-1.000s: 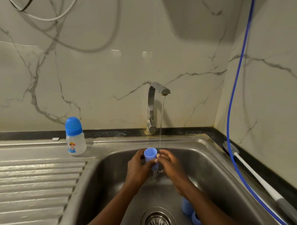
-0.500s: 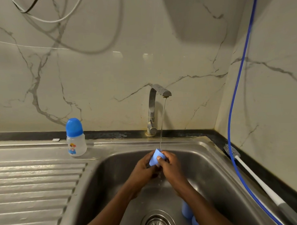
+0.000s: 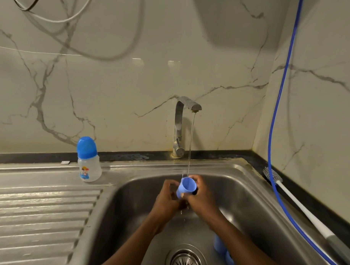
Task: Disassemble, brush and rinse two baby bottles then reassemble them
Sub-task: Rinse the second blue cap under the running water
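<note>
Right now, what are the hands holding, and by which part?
A light blue cap, open mouth up, under the tap. The right hand grips its side wall near the rim; the left hand holds the opposite side, lower down.

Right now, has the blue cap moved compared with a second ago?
Yes. The blue cap has shifted slightly right relative to the tap, from left of the water stream to under it.

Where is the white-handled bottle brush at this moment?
Head view, right side: the white-handled bottle brush lies on the dark ledge along the steel sink's right rim, its bristles toward the back corner, beside the blue hose.
</note>
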### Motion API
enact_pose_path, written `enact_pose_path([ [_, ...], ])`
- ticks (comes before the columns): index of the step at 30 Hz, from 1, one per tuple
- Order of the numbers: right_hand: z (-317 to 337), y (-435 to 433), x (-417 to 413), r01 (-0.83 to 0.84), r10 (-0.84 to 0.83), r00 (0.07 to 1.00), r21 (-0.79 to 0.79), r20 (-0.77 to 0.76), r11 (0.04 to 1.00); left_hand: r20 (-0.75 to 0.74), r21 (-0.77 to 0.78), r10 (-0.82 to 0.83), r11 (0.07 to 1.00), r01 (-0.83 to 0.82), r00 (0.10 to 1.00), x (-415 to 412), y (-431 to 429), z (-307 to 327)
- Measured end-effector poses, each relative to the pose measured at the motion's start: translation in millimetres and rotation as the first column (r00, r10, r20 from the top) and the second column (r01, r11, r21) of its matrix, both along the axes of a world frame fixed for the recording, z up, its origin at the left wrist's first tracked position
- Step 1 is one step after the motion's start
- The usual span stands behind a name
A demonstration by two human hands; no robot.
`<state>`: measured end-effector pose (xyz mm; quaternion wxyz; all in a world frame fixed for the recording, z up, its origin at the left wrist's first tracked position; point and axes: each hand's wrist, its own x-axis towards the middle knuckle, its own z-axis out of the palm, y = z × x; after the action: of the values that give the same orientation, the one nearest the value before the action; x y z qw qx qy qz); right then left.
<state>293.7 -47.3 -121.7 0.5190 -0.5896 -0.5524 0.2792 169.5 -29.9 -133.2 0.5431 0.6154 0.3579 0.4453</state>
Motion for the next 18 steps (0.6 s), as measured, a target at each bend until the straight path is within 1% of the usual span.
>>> enact_pose_path([
  [2, 3.0, 4.4, 2.4, 0.034, -0.033, 0.999, 0.012, -0.039, 0.999, 0.024, 0.02, -0.005, 1.0, 0.005, 1.0, 0.4, 2.8, 2.3],
  [4, 6.0, 6.2, 0.7, 0.026, -0.025, 0.999, 0.022, -0.027, 0.999, 0.027, 0.016, 0.0, 1.0, -0.001, 1.0, 0.6, 3.6, 2.1],
  [6, 3.3, 4.9, -1.3, -0.026, 0.025, 0.999, -0.037, -0.036, 0.999, -0.014, -0.025, 0.04, 0.999, -0.041, 0.999, 0.3, 4.7, -1.9],
  [7, 3.0, 4.0, -1.3, -0.024, 0.02, 0.998, -0.061, -0.064, 0.998, -0.027, -0.038, 0.063, 0.997, -0.064, 0.998, 0.1, 5.6, -2.6],
  [8, 4.4, 3.3, -1.0, -0.005, 0.0, 0.996, -0.06, -0.088, 0.998, -0.021, -0.038, 0.084, 0.996, -0.085, 0.996, -0.1, 6.0, -2.1],
  [10, 5.0, 5.7, 1.1, 0.041, -0.042, 0.994, -0.011, -0.106, 0.999, 0.006, -0.029, 0.105, 0.994, -0.104, 0.994, 1.0, 7.4, -0.5],
  [13, 4.2, 3.3, 1.3, 0.034, -0.038, 0.994, -0.039, -0.106, 0.999, -0.066, -0.053, 0.072, 0.996, -0.076, 0.995, 4.4, 2.4, -2.8],
  [14, 2.9, 2.9, 1.3, 0.03, -0.034, 0.996, -0.045, -0.088, 0.999, -0.07, -0.062, 0.04, 0.997, -0.045, 0.997, 5.2, 0.0, -3.5],
  [16, 2.9, 5.7, 2.3, 0.053, -0.054, 0.998, -0.007, -0.045, 0.999, -0.023, -0.055, -0.02, 0.998, 0.019, 1.0, 7.5, -1.7, -3.0],
  [18, 2.8, 8.0, 0.7, 0.065, -0.066, 0.998, -0.04, -0.01, 0.997, -0.031, -0.051, -0.028, 0.998, 0.026, 0.999, 7.3, -1.8, -1.1],
])
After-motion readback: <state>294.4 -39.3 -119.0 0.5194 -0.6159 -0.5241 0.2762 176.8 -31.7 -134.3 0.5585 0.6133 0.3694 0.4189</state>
